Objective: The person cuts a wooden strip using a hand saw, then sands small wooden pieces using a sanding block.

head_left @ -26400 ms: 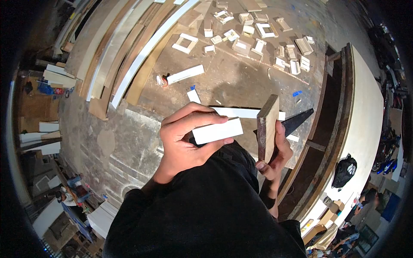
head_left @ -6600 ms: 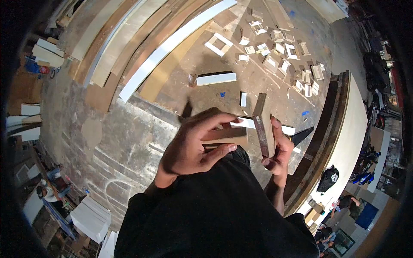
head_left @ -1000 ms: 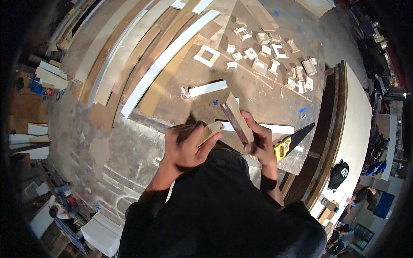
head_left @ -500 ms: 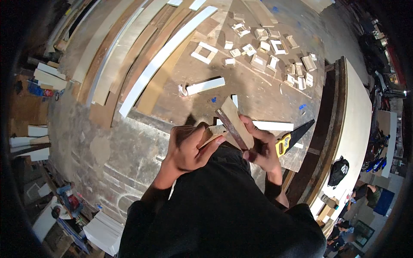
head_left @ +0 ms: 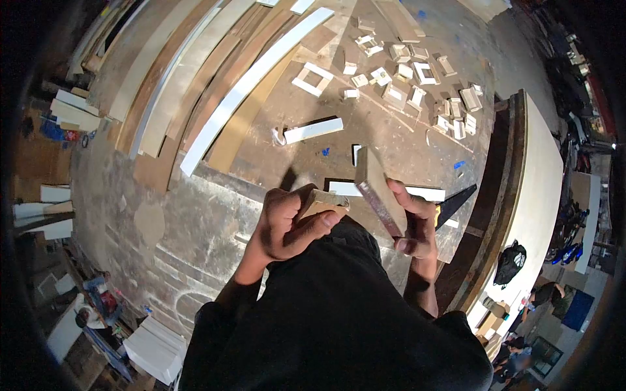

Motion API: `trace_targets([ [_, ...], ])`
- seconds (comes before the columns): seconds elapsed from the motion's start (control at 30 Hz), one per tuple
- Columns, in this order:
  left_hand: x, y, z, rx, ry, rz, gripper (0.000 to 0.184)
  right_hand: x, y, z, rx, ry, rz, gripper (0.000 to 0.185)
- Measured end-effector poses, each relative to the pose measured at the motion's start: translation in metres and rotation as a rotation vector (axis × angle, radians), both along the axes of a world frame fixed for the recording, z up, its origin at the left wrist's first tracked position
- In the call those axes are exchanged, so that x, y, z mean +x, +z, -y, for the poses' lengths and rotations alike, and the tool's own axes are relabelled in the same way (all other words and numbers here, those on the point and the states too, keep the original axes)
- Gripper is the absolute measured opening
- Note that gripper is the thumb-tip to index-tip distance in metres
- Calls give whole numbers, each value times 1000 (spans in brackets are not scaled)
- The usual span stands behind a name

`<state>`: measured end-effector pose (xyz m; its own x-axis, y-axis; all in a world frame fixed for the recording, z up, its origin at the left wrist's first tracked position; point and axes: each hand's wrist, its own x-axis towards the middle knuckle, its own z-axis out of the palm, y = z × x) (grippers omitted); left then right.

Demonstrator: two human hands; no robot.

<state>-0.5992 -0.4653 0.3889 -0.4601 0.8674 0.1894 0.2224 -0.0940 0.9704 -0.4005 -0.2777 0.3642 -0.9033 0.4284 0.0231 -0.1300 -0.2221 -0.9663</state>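
Pinched between thumb and curled fingers, a small wooden block [head_left: 321, 202] is in my left hand [head_left: 287, 225]. My right hand [head_left: 418, 221] grips a longer flat wooden block [head_left: 379, 192] by its right side, tilted, with a rough brownish narrow face turned toward me. A gap separates the two pieces. Behind my right hand lies a handsaw [head_left: 454, 204], its yellow handle mostly hidden by my fingers. A white strip [head_left: 345, 188] lies below and beyond the held blocks, partly covered by the longer one.
Several small wooden pieces [head_left: 392, 96] are scattered at the far right of the work surface. Long boards [head_left: 225, 98] lie at the left, and a white-faced strip [head_left: 314, 130] sits mid-surface. A pale bench [head_left: 531, 176] with a black bag [head_left: 510, 263] stands right. People are at the lower edges.
My right hand has moved right with the longer block, away from the smaller one, and now covers most of the saw handle. My left hand has shifted slightly right.
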Motion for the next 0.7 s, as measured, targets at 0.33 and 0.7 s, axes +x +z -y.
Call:
trace_targets([
  [0.33,-2,-20,9,200,-287,1178,32,-10,-11,-3,166,135,-67,86],
  [0.7,-20,-34,8,279,-578,1454,34,-25,-25,3,104,145,-59,85],
])
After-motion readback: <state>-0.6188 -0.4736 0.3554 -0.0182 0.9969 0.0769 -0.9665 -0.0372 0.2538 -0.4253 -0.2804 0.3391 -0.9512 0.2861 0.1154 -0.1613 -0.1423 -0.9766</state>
